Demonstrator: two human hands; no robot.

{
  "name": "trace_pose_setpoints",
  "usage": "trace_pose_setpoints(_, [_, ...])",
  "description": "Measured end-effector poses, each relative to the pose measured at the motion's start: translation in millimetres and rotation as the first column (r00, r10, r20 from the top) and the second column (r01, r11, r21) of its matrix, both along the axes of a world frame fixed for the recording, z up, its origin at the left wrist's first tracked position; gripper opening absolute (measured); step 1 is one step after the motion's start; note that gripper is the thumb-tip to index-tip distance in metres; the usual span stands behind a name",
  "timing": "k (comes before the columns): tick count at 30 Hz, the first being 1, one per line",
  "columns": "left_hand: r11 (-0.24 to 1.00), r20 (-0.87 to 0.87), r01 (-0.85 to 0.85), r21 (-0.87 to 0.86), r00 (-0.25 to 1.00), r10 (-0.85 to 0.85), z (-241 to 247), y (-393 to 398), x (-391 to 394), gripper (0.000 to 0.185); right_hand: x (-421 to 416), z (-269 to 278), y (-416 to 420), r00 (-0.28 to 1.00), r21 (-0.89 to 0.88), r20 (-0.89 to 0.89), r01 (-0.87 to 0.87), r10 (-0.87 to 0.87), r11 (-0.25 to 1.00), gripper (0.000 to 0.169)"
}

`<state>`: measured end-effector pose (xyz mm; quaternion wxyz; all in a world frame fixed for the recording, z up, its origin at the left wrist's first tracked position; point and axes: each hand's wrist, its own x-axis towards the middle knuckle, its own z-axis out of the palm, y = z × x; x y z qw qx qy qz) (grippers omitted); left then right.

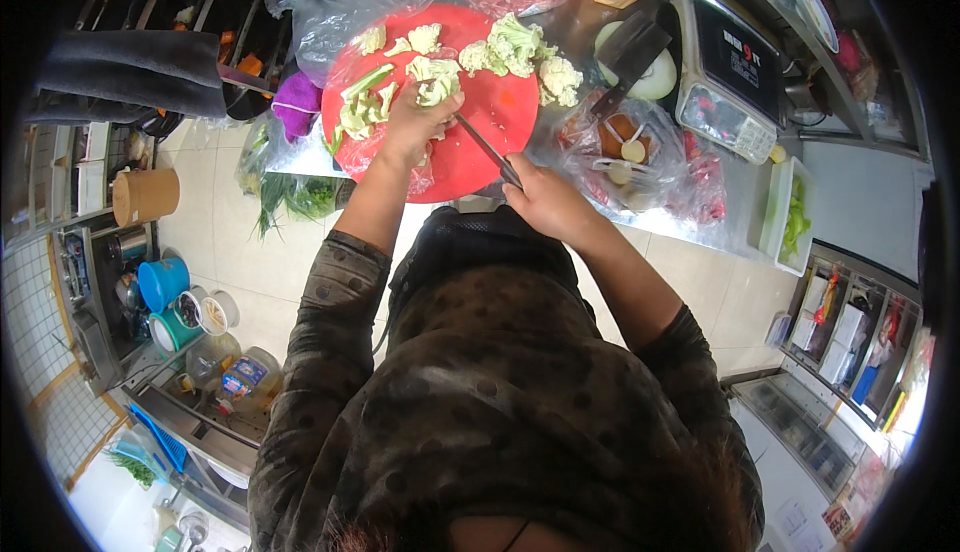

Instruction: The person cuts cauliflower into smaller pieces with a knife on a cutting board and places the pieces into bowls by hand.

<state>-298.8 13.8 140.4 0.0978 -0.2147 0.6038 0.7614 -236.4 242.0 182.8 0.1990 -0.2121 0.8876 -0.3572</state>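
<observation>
A round red cutting board (487,154) lies at the front edge of the metal table. On its left half my left hand (417,124) grips a cauliflower floret (438,90). My right hand (534,193) is closed around the handle of a kitchen knife (484,141), whose blade slants up and left to the fingers of my left hand. The blade's tip is hidden there. Cut cauliflower pieces (361,113) and a pale green stalk (367,82) rest left of my left hand. Larger cauliflower florets (514,46) sit at the board's upper right.
Right of the board, a cleaver (636,48) lies across a round pale lid or vegetable (654,79), near a kitchen scale (727,72). Plastic bags of food (630,154) crowd the front right. A purple cloth (297,106) and a clear plastic bag (322,34) are at the left.
</observation>
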Motion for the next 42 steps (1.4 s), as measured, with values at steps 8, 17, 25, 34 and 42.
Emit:
trace_pose_setpoints(8, [0.979,0.005,-0.092,-0.184,0.996,0.094,-2,-12,-9,0.075,-25,0,-4,0.789,-0.194,0.613,0.093,0.047,0.976,0.019])
trace_pose_setpoints(17, [0.938,-0.204,0.013,-0.346,0.975,-0.088,0,-56,-7,0.064,-49,-12,4,0.597,-0.389,0.8,0.432,0.066,0.813,0.016])
trace_pose_setpoints(25, [0.408,-0.285,-0.097,-0.908,0.856,-0.431,-36,-56,-42,0.057,-33,-15,41,0.691,-0.381,0.715,0.511,-0.105,0.771,0.014])
trace_pose_setpoints(34, [-0.128,0.402,0.402,-0.907,0.732,-0.55,-40,-22,-98,0.059,-2,-8,58,0.705,-0.324,0.677,0.543,-0.211,0.775,0.011])
trace_pose_setpoints(42, [0.914,-0.237,0.063,-0.401,0.957,-0.17,-36,-31,-50,0.041,2,5,45,0.758,-0.285,0.605,0.492,-0.243,0.823,0.026])
